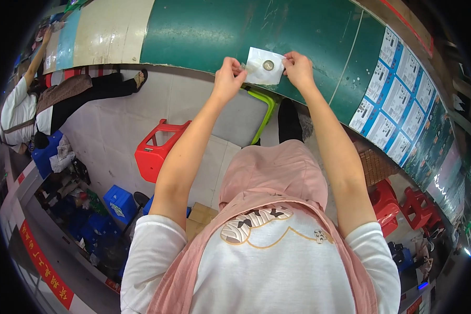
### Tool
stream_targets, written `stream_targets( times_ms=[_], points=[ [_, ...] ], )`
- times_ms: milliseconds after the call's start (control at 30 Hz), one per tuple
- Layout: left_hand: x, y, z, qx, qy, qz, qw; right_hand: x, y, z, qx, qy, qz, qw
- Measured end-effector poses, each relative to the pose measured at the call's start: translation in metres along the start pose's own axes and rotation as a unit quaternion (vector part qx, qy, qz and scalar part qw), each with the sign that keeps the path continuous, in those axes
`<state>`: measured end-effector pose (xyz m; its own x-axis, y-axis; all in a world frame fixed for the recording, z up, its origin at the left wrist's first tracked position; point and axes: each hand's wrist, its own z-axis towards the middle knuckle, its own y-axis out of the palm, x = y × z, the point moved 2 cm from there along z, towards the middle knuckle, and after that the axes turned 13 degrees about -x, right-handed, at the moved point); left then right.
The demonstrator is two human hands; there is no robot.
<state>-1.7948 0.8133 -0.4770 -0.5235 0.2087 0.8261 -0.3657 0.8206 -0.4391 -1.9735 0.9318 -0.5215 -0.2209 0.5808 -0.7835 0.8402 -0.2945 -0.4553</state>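
A white square sheet (264,77) is held over the near edge of the green table. On it lies a small round thing (268,65) with a dark, gold-toned rim and a paler middle; its kind is too small to make out. My right hand (300,69) pinches the sheet's right edge between thumb and fingertips. At the left side, my left hand (228,79) is closed in a pinch, and a thin translucent piece (251,68), like clear plastic, shows at its fingertips against the sheet.
The green tabletop (199,36) runs across the front. Printed blue-and-white sheets (395,94) cover its right part. Below stand a green-rimmed grey bin (240,118) and a red stool (159,149). Another person (42,107) is at the table's far left.
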Motion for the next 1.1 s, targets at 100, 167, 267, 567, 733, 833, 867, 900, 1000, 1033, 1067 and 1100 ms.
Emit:
stream_targets(
  times_ms=[100,167,267,567,733,833,867,900,1000,1033,1067,1100],
  points=[
    [-0.004,0.003,0.0,0.004,-0.071,-0.068,0.995,0.0,0.001,-0.001,0.009,0.001,0.002,1.0],
    [-0.005,0.011,-0.007,0.037,-0.097,-0.167,0.98,0.0,0.002,-0.001,0.02,0.003,0.004,1.0],
    [-0.004,0.027,-0.019,0.083,-0.135,-0.295,0.942,-0.001,0.002,-0.003,0.008,0.049,0.045,0.998],
    [0.004,0.071,-0.033,0.104,-0.178,-0.381,0.901,-0.003,0.002,-0.004,0.012,0.056,0.05,0.997],
    [-0.001,0.089,-0.036,0.104,-0.182,-0.393,0.895,-0.004,0.001,-0.003,0.005,0.051,0.053,0.997],
    [-0.001,0.089,-0.031,0.131,-0.144,-0.307,0.932,-0.006,0.0,-0.004,0.001,0.053,0.051,0.997],
    [-0.001,0.089,-0.031,0.124,-0.155,-0.293,0.935,-0.007,-0.001,-0.004,0.001,0.053,0.049,0.997],
    [-0.002,0.088,-0.03,0.117,-0.165,-0.28,0.938,-0.007,-0.001,-0.004,0.0,0.057,0.05,0.997],
    [0.004,0.083,-0.029,0.093,-0.181,-0.246,0.948,-0.006,0.0,-0.002,0.0,0.061,0.051,0.997],
    [0.004,0.082,-0.03,0.084,-0.184,-0.236,0.951,-0.006,0.0,-0.002,0.0,0.056,0.048,0.997],
    [0.003,0.082,-0.03,0.083,-0.188,-0.243,0.948,-0.006,0.001,-0.002,0.001,0.052,0.046,0.998],
    [0.003,0.083,-0.031,0.082,-0.192,-0.25,0.946,-0.007,0.002,-0.002,0.004,0.042,0.04,0.998]
  ],
)
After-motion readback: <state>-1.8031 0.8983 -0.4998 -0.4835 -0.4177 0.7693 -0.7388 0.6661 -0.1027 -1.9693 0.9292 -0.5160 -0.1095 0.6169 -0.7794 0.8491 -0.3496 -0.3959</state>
